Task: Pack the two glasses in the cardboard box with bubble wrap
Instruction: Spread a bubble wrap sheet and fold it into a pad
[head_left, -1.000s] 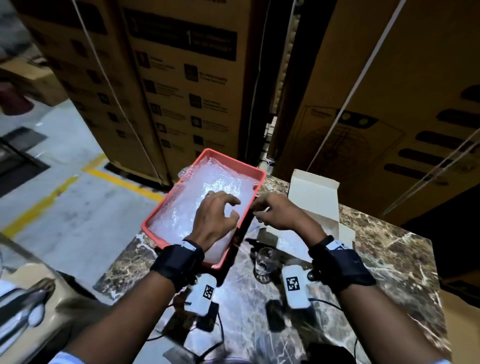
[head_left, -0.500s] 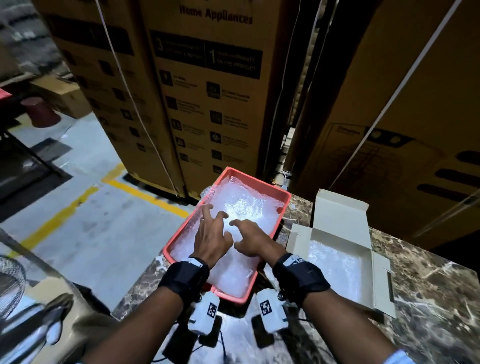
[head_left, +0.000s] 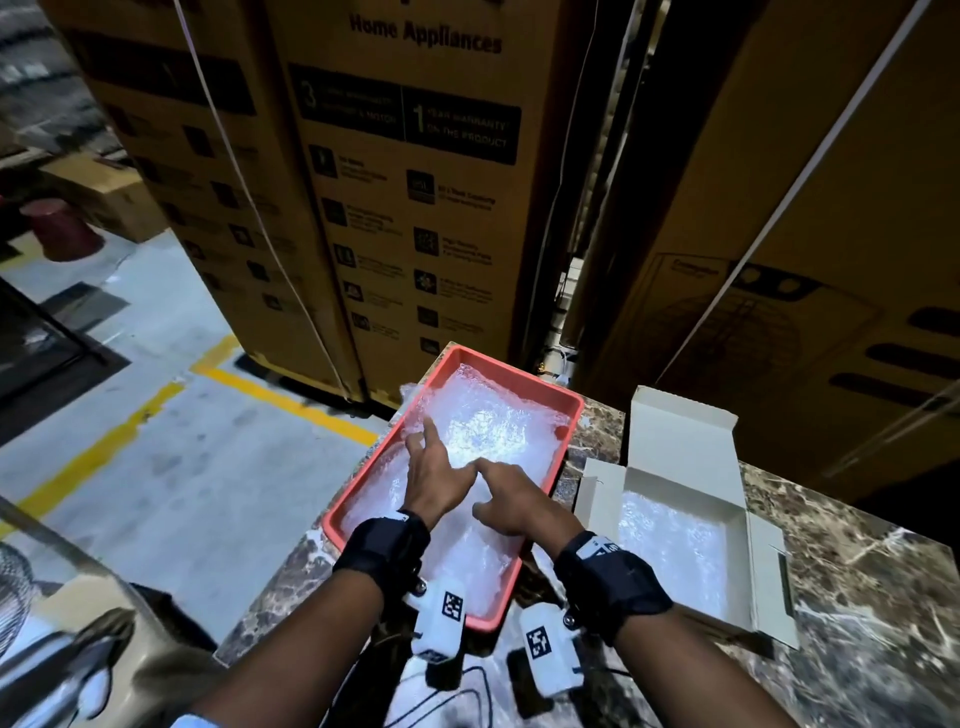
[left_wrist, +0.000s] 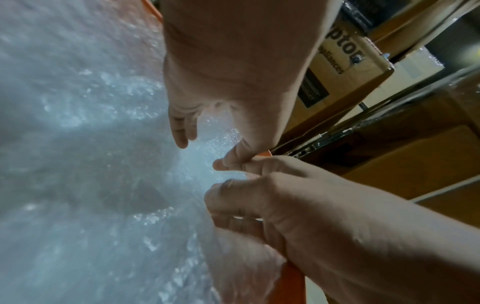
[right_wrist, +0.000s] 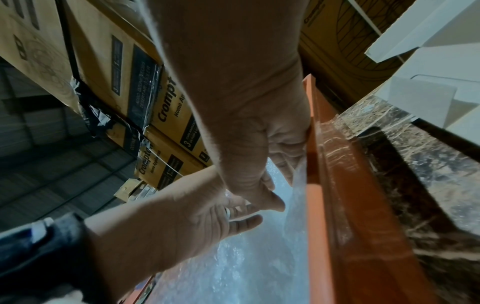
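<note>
Both hands over bubble wrap (head_left: 483, 431) in tray (head_left: 563, 441): left hand (head_left: 434, 480) spread flat, right hand (head_left: 511, 506) pinching sheet edge; risk: stacked sheets cling, lifting w/ it.

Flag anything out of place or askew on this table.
A corner of bubble wrap spills over the red tray's far left rim. Otherwise nothing stands out; the white box sits open, already lined.
</note>
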